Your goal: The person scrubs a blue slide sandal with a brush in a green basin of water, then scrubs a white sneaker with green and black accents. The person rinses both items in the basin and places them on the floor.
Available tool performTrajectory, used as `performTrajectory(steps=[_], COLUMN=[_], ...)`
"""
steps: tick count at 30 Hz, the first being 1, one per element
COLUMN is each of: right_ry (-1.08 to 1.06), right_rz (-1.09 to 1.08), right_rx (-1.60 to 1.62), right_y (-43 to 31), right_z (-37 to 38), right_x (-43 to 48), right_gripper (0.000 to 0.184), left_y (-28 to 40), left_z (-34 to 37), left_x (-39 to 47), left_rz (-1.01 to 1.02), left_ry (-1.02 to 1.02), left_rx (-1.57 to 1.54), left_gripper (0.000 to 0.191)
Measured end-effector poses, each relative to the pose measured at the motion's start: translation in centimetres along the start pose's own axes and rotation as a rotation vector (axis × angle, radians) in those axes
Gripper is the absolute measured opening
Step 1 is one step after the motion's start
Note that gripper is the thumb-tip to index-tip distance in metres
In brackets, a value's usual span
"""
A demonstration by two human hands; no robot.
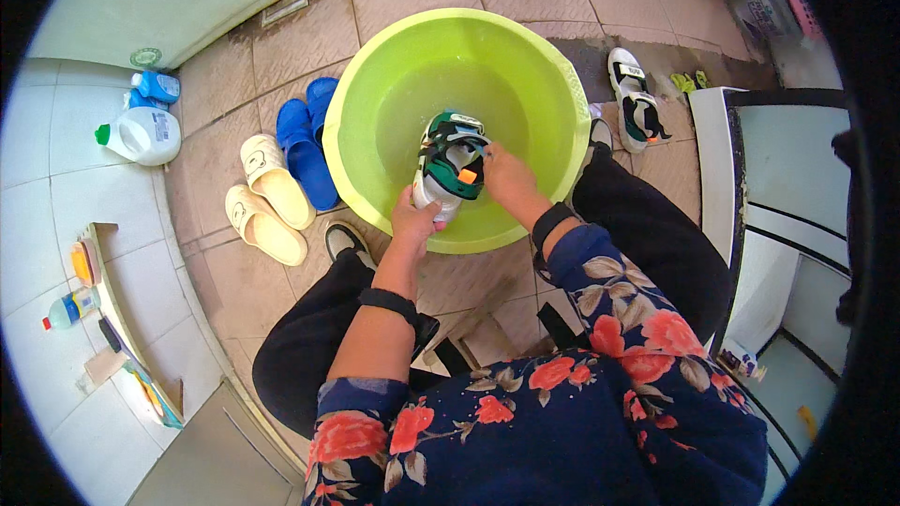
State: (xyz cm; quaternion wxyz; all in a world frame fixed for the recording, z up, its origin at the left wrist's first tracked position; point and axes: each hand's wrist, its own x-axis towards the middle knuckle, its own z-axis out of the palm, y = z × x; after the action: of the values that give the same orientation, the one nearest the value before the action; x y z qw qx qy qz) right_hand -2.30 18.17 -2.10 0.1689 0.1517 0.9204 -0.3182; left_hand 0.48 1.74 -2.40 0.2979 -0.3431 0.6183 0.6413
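A green, black and white sandal [450, 165] is held over a large lime-green plastic basin [576, 105] with some cloudy water in it. My left hand [415, 219] grips the sandal's white sole at the end closest to me. At the sandal's right side is my right hand [508, 174], its fingers closed round a small bluish thing at the straps, perhaps a brush handle; the fingers hide most of it. A similar sandal [633, 102] lies on the tiles to the right of the basin.
Blue slippers [309, 169] and cream slippers [271, 183] stand left of the basin. Against the tiled wall are a white jug with a green cap [151, 135] and blue bottles [158, 86]. A wall shelf [126, 316] carries a bottle and brushes. A white-and-black cabinet [710, 154] stands right.
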Motion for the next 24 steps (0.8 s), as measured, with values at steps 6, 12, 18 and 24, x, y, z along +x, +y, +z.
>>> performTrajectory(steps=[6, 12, 18, 24], right_ry=[-0.194, -0.331, -0.171, -0.160], right_rz=[-0.098, -0.172, -0.006, 0.112], right_rx=[-0.012, 0.073, 0.279, 0.432], right_y=[-1.2, -2.8, -2.4, 1.2], right_z=[-2.5, -11.5, -17.8, -14.3], right_x=[-3.9, -4.8, -4.5, -0.2], right_gripper=[0.023, 0.028, 0.034, 0.028], left_y=[0.0, 0.4, 1.7, 4.2], left_z=[0.5, -0.3, -3.1, -5.8], left_x=[0.3, -0.2, -0.7, -1.6], left_rz=[0.022, 0.102, 0.124, 0.173], left_ry=[0.127, 0.111, 0.087, -0.141], left_rx=[-0.050, -0.008, 0.040, -0.143], left_gripper=[0.040, 0.043, 0.042, 0.045])
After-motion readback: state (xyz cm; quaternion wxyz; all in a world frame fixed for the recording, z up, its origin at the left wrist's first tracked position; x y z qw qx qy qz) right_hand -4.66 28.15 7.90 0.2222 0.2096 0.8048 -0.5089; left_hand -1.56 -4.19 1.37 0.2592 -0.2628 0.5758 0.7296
